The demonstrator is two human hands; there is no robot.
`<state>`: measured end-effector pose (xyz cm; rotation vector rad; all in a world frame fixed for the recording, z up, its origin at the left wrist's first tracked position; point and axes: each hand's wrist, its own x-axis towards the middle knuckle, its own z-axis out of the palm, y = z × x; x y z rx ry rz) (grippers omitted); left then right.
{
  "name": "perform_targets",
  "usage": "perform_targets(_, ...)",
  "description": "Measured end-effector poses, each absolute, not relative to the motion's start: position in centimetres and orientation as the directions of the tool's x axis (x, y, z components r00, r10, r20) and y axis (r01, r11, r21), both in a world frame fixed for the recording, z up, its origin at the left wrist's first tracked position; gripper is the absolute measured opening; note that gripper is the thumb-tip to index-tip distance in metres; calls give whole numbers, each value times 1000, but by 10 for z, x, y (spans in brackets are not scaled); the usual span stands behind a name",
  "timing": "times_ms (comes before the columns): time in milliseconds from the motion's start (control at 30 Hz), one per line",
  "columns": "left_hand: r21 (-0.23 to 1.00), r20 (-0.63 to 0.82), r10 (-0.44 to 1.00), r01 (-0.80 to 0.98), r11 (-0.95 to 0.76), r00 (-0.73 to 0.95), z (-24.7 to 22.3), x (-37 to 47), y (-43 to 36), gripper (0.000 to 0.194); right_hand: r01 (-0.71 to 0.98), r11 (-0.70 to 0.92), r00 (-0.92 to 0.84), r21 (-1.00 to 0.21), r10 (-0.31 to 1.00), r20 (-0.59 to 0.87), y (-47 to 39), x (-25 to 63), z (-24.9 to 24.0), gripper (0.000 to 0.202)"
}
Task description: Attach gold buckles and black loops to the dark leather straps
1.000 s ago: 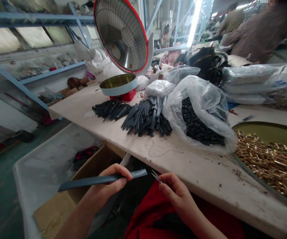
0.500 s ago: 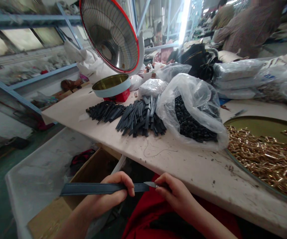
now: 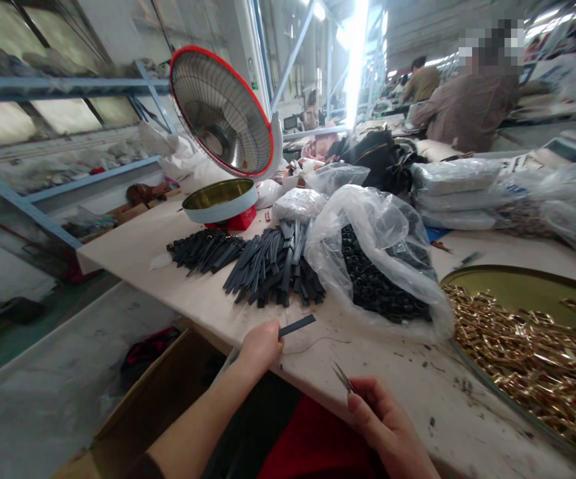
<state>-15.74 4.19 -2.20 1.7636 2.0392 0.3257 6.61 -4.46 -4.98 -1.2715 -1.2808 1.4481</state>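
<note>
Dark-grey strip [image 3: 296, 326]: I note it clamped in the left hand [image 3: 263, 344] at the worktop [image 3: 195, 287]'s near edge; the right hand [image 3: 382, 416] pinches a pointed metal tool [image 3: 342, 378].

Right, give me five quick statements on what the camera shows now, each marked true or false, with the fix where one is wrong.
1. The left grip has a dark strip. True.
2. The right grip has nothing in it. False: it holds a small pointed metal tool.
3. Gold-coloured metal pieces lie in a tray. True.
4. The clear plastic bag contains white parts. False: the pieces inside are dark.
5. The red-rimmed dish with a wire guard is left of the bag in the picture. True.
</note>
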Motion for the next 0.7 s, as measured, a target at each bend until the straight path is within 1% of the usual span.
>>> perform_targets(100, 509, -150, 985, 848, 149, -83, -14, -164, 37, 8, 10, -214, -109, -977, 971, -214, -41, 75, -54, 33)
perform_targets(167, 564, -145, 987, 814, 138, -67, 2, -170, 29, 18, -22, -248, -87, -968, 966, -245, -39, 79, -54, 34)
perform_targets(233, 655, -148, 987, 741, 149, -68, 19, -175, 19, 28, -54, -277, -57, -959, 960, -274, -37, 81, -53, 37)
perform_targets(267, 739, -145, 986, 654, 163, -83, 27, -177, 15, 28, -68, -287, -36, -956, 958, -285, -37, 81, -52, 38)
perform_targets(300, 833, -142, 984, 523, 180, -112, 34, -179, 11, 25, -80, -296, -28, -952, 955, -294, -36, 81, -52, 40)
perform_targets(333, 905, -143, 979, 380, 189, -147, 39, -181, 8, 24, -89, -300, -26, -950, 954, -299, -35, 82, -51, 40)
perform_targets(367, 950, -152, 971, 243, 195, -183, 42, -183, 6, 25, -97, -300, -27, -949, 954, -299, -35, 81, -51, 40)
perform_targets(400, 968, -173, 962, 142, 206, -213, 44, -184, 4, 27, -104, -302, -46, -947, 953, -299, -35, 81, -50, 38)
perform_targets(433, 968, -206, 952, 95, 232, -226, 44, -186, 2, 30, -113, -303, -68, -946, 952, -297, -36, 81, -50, 37)
perform_targets(500, 940, -310, 925, 75, 333, -221, 40, -187, -2, 37, -136, -291, -77, -947, 956, -283, -37, 80, -49, 35)
perform_targets(567, 880, -449, 880, 96, 465, -153, 35, -187, -8, 42, -143, -271, -39, -952, 963, -268, -38, 80, -48, 34)
perform_targets(600, 855, -495, 861, 115, 506, -111, 33, -186, -11, 40, -135, -261, -19, -956, 965, -260, -38, 80, -48, 35)
perform_targets(633, 843, -516, 852, 130, 523, -81, 32, -184, -14, 37, -121, -250, -6, -961, 968, -251, -38, 80, -47, 35)
perform_targets(700, 863, -480, 874, 138, 485, -70, 33, -180, -19, 31, -89, -235, -26, -968, 972, -234, -36, 82, -46, 36)
